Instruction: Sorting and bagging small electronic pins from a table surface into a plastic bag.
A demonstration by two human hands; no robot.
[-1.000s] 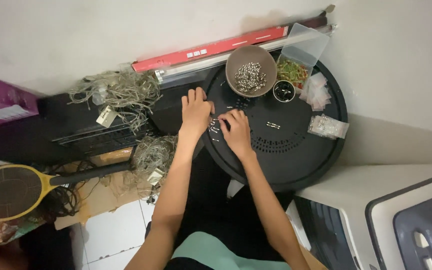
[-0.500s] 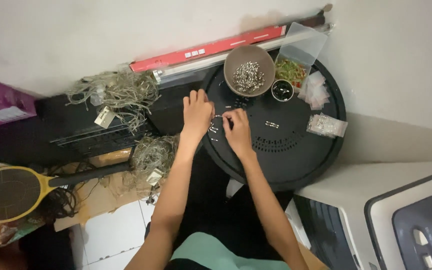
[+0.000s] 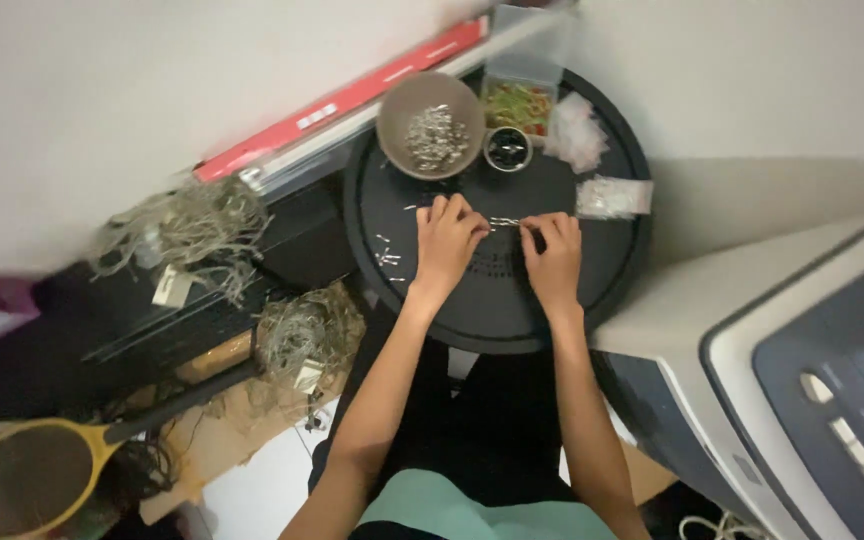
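My left hand [image 3: 446, 243] and my right hand [image 3: 552, 253] rest on a round black tray [image 3: 512, 310], fingertips pinched toward each other. Between them runs a short row of small silver metal pieces [image 3: 505, 223], which both hands appear to hold at its ends. More loose silver pieces [image 3: 388, 258] lie on the tray left of my left hand. A brown bowl [image 3: 430, 125] of silver pieces stands at the tray's far edge.
A small dark cup [image 3: 506, 148], a clear box of green and red bits [image 3: 517, 103] and two clear plastic bags [image 3: 612, 196] sit at the tray's back. A grey appliance [image 3: 802, 380] is at right; tangled wire bundles [image 3: 192, 225] and a yellow racket [image 3: 22, 480] at left.
The camera view has shifted, so the tray sits more central. My hands have spread apart, with the row of silver pieces now stretched between them.
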